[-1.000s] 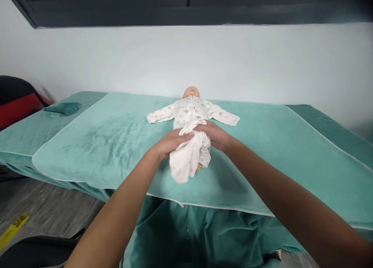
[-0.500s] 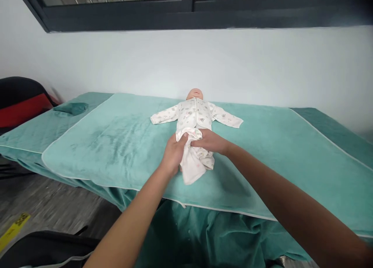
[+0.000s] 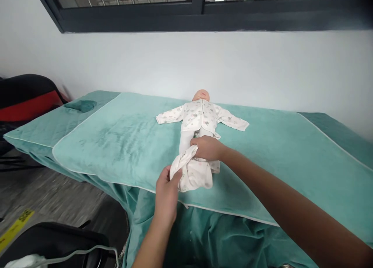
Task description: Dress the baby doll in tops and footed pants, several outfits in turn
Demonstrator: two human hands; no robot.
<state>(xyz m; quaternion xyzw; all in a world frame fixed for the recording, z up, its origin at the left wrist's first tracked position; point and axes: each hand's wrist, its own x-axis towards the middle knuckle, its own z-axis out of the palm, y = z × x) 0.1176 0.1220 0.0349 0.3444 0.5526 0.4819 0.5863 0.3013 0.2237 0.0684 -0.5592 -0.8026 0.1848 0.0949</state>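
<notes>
A baby doll (image 3: 201, 95) lies on its back on the green bed cover, its head toward the wall. It wears a white patterned jacket (image 3: 196, 114) with both sleeves spread out sideways. White baby trousers (image 3: 196, 176) are bunched around its lower legs, and the white upper legs (image 3: 185, 140) show above them. My left hand (image 3: 169, 188) pinches the trousers' edge at the lower left. At the upper edge, between the legs, my right hand (image 3: 207, 147) is closed on the same trousers. The doll's feet are hidden under the cloth.
The green cover (image 3: 116, 143) hangs over the bed's front edge. A white wall (image 3: 131, 62) with a dark window frame (image 3: 131, 21) stands behind. To the left is a black and red chair (image 3: 32, 101). A black seat (image 3: 58, 241) with a white cable sits at the lower left.
The trousers have come down from the doll's waist area to its lower legs, baring the upper legs. My left hand has moved down and toward me; my right hand is slightly lower.
</notes>
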